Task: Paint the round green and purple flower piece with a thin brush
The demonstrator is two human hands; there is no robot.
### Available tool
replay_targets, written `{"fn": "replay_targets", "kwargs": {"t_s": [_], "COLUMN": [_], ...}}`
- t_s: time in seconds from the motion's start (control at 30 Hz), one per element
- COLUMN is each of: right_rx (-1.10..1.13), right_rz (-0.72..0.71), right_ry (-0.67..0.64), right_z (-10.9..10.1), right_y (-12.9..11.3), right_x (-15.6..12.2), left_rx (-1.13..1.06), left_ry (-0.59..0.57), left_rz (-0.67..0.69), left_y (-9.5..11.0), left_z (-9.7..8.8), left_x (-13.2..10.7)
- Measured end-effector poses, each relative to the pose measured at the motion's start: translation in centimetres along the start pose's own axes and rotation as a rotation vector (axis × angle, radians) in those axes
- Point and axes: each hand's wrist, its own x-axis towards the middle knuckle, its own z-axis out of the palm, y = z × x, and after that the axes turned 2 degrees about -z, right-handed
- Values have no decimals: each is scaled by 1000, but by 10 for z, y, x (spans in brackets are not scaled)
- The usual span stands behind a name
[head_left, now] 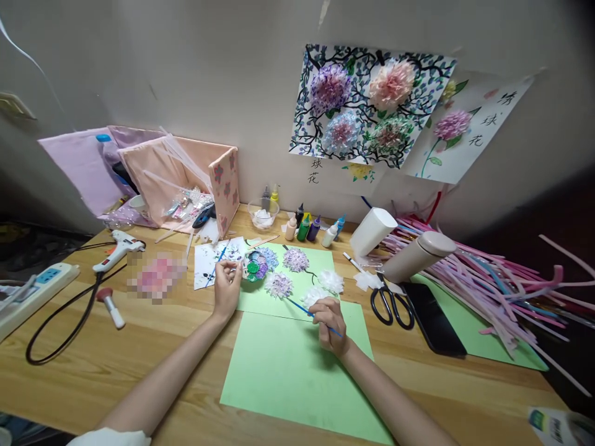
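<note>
My right hand (331, 322) is closed in a pinch on a thin blue paintbrush (300, 306), whose tip points up-left toward a purple-tinted paper flower (278, 285). Fingers curled, my left hand (226, 286) rests at the edge of a round paint palette (255, 266) and seems to steady it. More paper flowers, one purple (295, 259) and two white (330, 280), lie on a green sheet (260, 300). A second green sheet (288, 371) lies nearer me, under my right wrist.
Small paint bottles (304, 227) and a bowl (263, 214) stand at the back. Black scissors (391, 303), a tilted lamp head (418, 255), a phone (432, 319) and a heap of pipe cleaners (493, 279) lie at right. A glue gun (116, 248) and power strip (32, 288) sit at left.
</note>
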Motion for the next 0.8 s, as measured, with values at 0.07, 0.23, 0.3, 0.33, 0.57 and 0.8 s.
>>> {"fn": "replay_targets", "kwargs": {"t_s": [0.07,0.23,0.3,0.33,0.57,0.8], "right_rx": [4,6,2,2,91,104], "right_rz": [-12,-33,-27,-12,202,273], "right_ry": [1,-14,-28,-32,104,97], "right_z": [-1,-1,0,1,4,2], "right_y": [0,-1,0,1,11,8], "right_x": [0,3,4,3,-7,-6], "left_rx": [6,2,-4,-6,-5,2], "left_ry": [-6,-23,-47,-60,-156,-131], "left_rz": [-3,-8,-22,-28,-29,-12], "left_y": [1,5,6,6,4,5], "left_z": [1,2,2,2,0,1], "left_x": [0,0,-1,-1,-2,-2]}}
